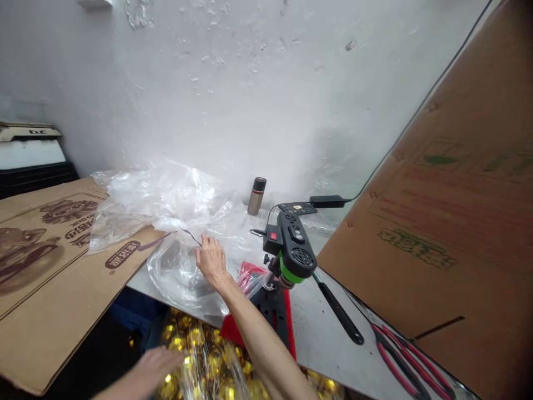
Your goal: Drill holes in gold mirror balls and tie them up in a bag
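My right hand reaches over the table, its fingers closed on a thin dark purple string. The string runs left from the fingertips across crumpled clear plastic sheeting. My left hand is low in the view, smeared by motion, so its fingers cannot be made out. It is beside shiny gold balls in clear plastic wrap below the table edge. Right of my right arm stands a small black and green bench drill with a black lever handle.
A flattened printed cardboard sheet lies at left. A large cardboard box leans at right, with red-and-black-handled scissors nearby. A bottle with a black cap and a black power adapter stand near the white wall.
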Motion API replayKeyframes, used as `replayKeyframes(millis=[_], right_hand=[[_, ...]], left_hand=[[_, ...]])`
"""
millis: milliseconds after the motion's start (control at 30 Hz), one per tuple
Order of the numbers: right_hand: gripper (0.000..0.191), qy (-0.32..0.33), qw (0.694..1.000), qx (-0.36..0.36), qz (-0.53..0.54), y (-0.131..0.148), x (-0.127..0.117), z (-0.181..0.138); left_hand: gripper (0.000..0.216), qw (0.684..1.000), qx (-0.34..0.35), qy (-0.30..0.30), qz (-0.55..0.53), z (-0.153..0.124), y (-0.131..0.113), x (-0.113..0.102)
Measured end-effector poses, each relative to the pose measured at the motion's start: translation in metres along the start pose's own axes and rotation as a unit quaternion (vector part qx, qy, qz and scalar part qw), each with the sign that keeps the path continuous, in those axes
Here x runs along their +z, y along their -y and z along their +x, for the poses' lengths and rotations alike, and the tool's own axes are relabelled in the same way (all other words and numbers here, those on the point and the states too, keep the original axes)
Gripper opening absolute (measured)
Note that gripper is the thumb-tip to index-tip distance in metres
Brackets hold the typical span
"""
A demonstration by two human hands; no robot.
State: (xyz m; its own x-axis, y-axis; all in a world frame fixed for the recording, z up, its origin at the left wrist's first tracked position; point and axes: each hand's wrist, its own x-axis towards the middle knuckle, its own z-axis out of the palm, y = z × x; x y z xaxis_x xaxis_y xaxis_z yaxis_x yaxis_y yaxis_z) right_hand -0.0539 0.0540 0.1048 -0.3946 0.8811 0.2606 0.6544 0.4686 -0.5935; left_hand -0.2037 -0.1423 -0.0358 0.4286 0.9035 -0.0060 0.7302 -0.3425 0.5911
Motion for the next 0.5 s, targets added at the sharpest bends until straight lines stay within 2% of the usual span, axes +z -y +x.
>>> replayKeyframes(millis=[67, 133, 167, 200, 233, 267, 300, 367, 433, 500], right_hand=[[0.026, 0.020, 0.999, 0.003, 0.032, -0.002, 0.002, 0.009], [0.025, 0.028, 0.997, 0.008, 0.077, -0.004, 0.001, 0.011], [0.025, 0.025, 0.994, 0.012, 0.105, -0.004, -0.001, 0.011], [0.025, 0.022, 0.990, 0.017, 0.135, -0.003, -0.003, 0.010], [0.025, 0.019, 0.985, 0.021, 0.168, -0.003, -0.005, 0.010], [0.024, 0.016, 0.979, 0.026, 0.203, -0.002, -0.006, 0.010], [0.024, 0.013, 0.971, 0.032, 0.238, -0.001, -0.008, 0.011], [0.023, -0.002, 0.950, 0.054, 0.307, -0.001, -0.010, 0.016], [0.024, -0.032, 0.925, 0.090, 0.369, -0.003, -0.012, 0.026], [0.025, -0.067, 0.896, 0.126, 0.420, -0.005, -0.015, 0.038]], left_hand=[[0.058, 0.993, -0.065, -0.093, -0.025, 0.010, 0.003, -0.072], [0.062, 0.957, -0.112, -0.266, -0.001, 0.039, 0.003, -0.131], [0.073, 0.925, -0.117, -0.360, 0.026, 0.059, 0.004, -0.153], [0.088, 0.896, -0.117, -0.425, 0.057, 0.082, 0.006, -0.170], [0.100, 0.873, -0.114, -0.466, 0.088, 0.105, 0.010, -0.181], [0.105, 0.866, -0.107, -0.477, 0.106, 0.127, 0.015, -0.187], [0.102, 0.873, -0.088, -0.467, 0.107, 0.146, 0.020, -0.189], [0.066, 0.897, -0.030, -0.436, 0.071, 0.171, 0.029, -0.184], [0.042, 0.890, -0.007, -0.453, 0.046, 0.177, 0.034, -0.171], [0.031, 0.871, 0.011, -0.490, 0.033, 0.168, 0.036, -0.155]])
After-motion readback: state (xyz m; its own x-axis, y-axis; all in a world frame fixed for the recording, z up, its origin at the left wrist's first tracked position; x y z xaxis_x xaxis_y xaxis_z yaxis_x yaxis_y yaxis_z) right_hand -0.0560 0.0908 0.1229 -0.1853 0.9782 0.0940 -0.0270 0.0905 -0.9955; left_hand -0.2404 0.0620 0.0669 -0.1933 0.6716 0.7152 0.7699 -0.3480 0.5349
